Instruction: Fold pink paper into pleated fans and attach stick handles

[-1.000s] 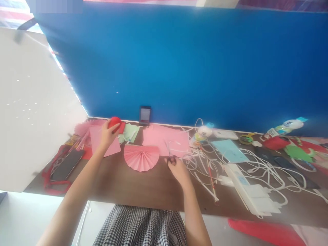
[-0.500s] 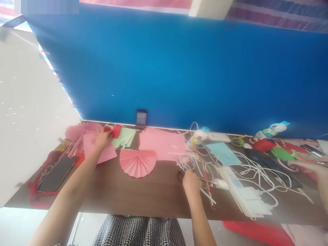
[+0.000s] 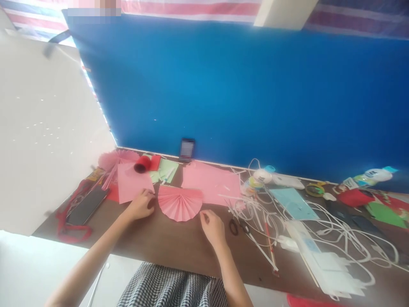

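A pleated pink paper fan [image 3: 180, 204], spread in a half circle, lies flat on the brown table in front of me. My left hand [image 3: 142, 205] is just left of it, by the lower edge of a pink paper sheet [image 3: 132, 183], fingers loosely bent with nothing seen in them. At the fan's right edge is my right hand [image 3: 212, 226], fingers curled but apart; whether it touches the paper I cannot tell. Dark-handled scissors [image 3: 234, 227] lie right of that hand. A red roll [image 3: 142, 164] rests on the pink sheet, beyond my left hand.
Pink sheets [image 3: 211, 181] lie behind the fan. White cables [image 3: 338, 230], a power strip [image 3: 322, 260] and paper strips crowd the right. Bottles [image 3: 373, 175] lie near the blue partition [image 3: 223, 94]. A dark phone [image 3: 87, 207] is at left; another device [image 3: 187, 149] leans against the partition.
My left hand has left the red roll and come nearer to me. My right hand has moved left from the scissors to the fan. The other person's hand at right is out of view.
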`<state>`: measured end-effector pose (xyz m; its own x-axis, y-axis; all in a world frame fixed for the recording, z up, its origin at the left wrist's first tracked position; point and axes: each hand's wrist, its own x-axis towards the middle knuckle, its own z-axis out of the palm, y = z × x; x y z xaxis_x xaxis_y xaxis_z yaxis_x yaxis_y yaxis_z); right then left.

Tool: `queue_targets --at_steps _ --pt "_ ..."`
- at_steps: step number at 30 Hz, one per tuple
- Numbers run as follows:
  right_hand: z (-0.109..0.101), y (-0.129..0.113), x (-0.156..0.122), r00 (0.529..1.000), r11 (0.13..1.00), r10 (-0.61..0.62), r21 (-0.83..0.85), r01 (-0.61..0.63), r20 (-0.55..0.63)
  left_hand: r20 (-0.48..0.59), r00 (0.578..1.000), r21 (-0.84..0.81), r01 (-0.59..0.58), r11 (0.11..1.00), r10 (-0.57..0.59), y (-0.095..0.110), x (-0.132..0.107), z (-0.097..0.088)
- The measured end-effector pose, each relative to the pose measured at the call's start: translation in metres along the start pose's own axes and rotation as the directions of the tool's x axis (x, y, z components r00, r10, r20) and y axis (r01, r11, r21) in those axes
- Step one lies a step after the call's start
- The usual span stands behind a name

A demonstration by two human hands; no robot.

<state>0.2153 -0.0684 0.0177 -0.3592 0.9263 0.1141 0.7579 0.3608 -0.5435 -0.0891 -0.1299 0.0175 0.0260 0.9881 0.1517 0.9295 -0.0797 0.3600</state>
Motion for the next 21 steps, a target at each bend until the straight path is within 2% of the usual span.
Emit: queue_targets --at_steps 4,7,8,10,13,17,19,21 --pt "0.01 -0.018 -0.004 0.998 0.989 -0.062 0.136 0.062 -0.004 -0.023 0.999 -0.142 0.02 0.99 -0.024 0.002 -0.007 0.012" --pt "0.016 -0.036 -0.008 0.991 0.917 -0.133 0.379 0.123 0.0 -0.038 0.986 -0.353 0.138 0.925 -0.162 0.014 -0.01 0.008" --pt "0.019 -0.043 -0.009 0.989 0.876 -0.146 0.467 0.125 0.009 -0.013 0.976 -0.454 0.189 0.871 -0.219 0.02 -0.012 0.004" --pt "0.025 -0.057 -0.008 0.989 0.775 -0.141 0.626 0.089 0.033 0.055 0.967 -0.643 0.224 0.733 -0.248 0.035 -0.015 -0.005" --pt "0.032 -0.077 -0.003 0.992 0.6 -0.065 0.799 -0.045 0.105 0.143 0.96 -0.75 0.263 0.607 -0.24 0.059 -0.018 -0.017" --pt "0.035 -0.091 0.004 0.958 0.355 -0.009 0.897 -0.264 0.286 0.161 0.967 -0.795 0.245 0.554 -0.197 0.084 -0.014 -0.023" --pt "0.035 -0.093 0.003 0.959 0.287 0.028 0.917 -0.278 0.282 0.162 0.971 -0.783 0.235 0.577 -0.175 0.094 -0.012 -0.022" --pt "0.037 -0.091 0.001 0.967 0.274 0.081 0.927 -0.255 0.242 0.168 0.973 -0.766 0.23 0.6 -0.158 0.103 -0.011 -0.018"
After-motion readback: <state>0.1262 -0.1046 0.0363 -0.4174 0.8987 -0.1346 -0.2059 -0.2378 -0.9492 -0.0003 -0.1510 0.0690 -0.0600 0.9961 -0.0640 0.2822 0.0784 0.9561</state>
